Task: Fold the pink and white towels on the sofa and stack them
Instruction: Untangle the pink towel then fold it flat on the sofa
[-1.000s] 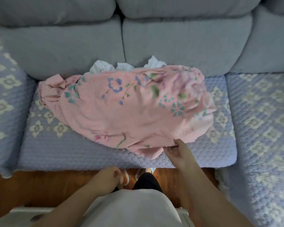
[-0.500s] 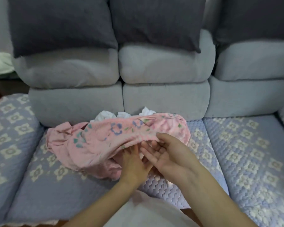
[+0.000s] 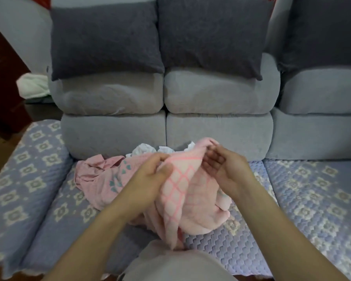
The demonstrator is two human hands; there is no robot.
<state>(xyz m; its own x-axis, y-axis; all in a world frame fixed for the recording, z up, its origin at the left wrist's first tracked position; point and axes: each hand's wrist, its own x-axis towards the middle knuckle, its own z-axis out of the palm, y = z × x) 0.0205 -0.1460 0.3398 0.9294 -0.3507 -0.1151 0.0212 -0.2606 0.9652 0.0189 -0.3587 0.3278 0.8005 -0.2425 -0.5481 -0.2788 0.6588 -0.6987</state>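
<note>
A pink towel with a grid pattern (image 3: 178,191) is lifted off the sofa seat and hangs down toward my lap. My left hand (image 3: 150,177) pinches its upper edge. My right hand (image 3: 221,167) holds the same edge a little to the right, fingers curled on the cloth. Behind and to the left lies a crumpled pink floral towel (image 3: 101,177) on the seat. Bits of a white towel (image 3: 145,150) peek out behind the pink ones, against the backrest; most of it is hidden.
The sofa seat (image 3: 312,195) has a blue quilted cover with cream flowers. Grey back cushions (image 3: 217,126) and two dark pillows (image 3: 105,41) stand behind. A white cloth (image 3: 31,86) lies beyond the sofa's left end.
Both hands have risen and gripped the grid-patterned pink towel, lifting it up from the pile. The view has tilted up, showing more of the backrest.
</note>
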